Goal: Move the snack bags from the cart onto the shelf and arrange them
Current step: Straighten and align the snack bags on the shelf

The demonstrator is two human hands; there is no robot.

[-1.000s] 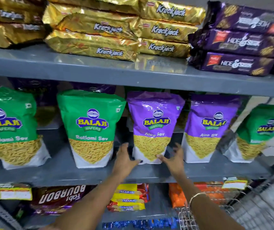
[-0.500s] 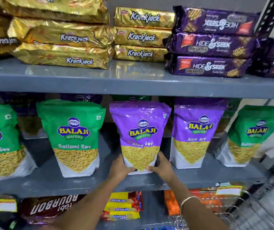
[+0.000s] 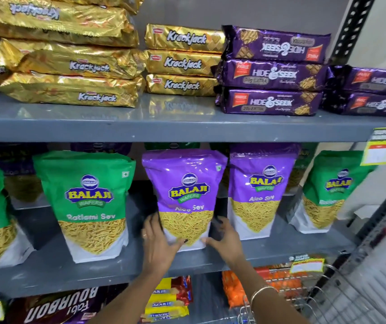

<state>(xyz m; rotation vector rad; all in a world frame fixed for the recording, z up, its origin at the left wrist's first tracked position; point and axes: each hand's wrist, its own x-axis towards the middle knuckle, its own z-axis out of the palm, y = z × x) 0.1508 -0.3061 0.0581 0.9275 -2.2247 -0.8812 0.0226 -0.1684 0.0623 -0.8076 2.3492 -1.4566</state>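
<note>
1. Both hands clamp one bag: your left hand (image 3: 157, 246) and right hand (image 3: 224, 239) squeeze the base of the purple Aloo Sev bag (image 3: 185, 195).
2. It stands near the front edge of the middle shelf (image 3: 54, 272), between the green bag (image 3: 89, 202) and another purple one (image 3: 261, 188).
3. Seat it flat, label forward; it looks upright, probably.
</note>
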